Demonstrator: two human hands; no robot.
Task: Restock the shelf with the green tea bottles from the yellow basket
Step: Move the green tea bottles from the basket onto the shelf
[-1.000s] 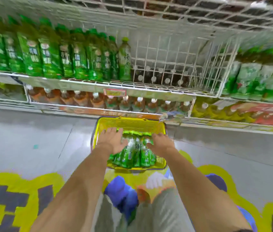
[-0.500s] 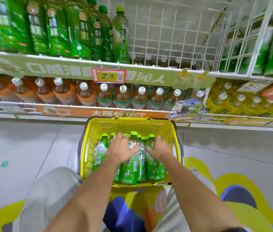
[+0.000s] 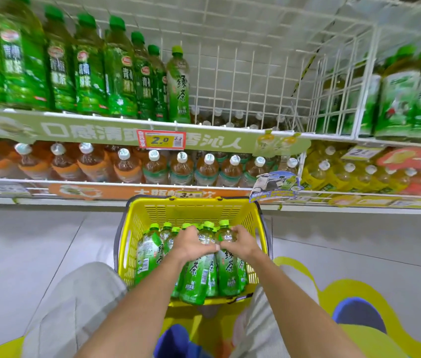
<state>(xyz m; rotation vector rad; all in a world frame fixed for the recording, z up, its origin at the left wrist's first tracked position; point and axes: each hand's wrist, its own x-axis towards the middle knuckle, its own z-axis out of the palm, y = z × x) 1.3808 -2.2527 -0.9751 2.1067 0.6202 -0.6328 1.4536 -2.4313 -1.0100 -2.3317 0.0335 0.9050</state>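
Here the green tea bottles [image 3: 204, 267] lie packed side by side in the yellow basket [image 3: 191, 210], their green caps pointing toward the shelf. The left hand [image 3: 194, 245] is closed around the neck part of one middle bottle, and the right hand [image 3: 240, 244] is closed around the neck of the bottle just beside it; the thumbs of both hands nearly touch. The basket stands on the grey floor [image 3: 36, 241], close in front of the shelf [image 3: 126, 135]. On that shelf one bottle of the same green tea [image 3: 178, 86] stands upright beside darker green bottles [image 3: 88, 68], with a bare wire compartment [image 3: 250, 81] to its right. A red price tag [image 3: 161, 140] hangs below it.
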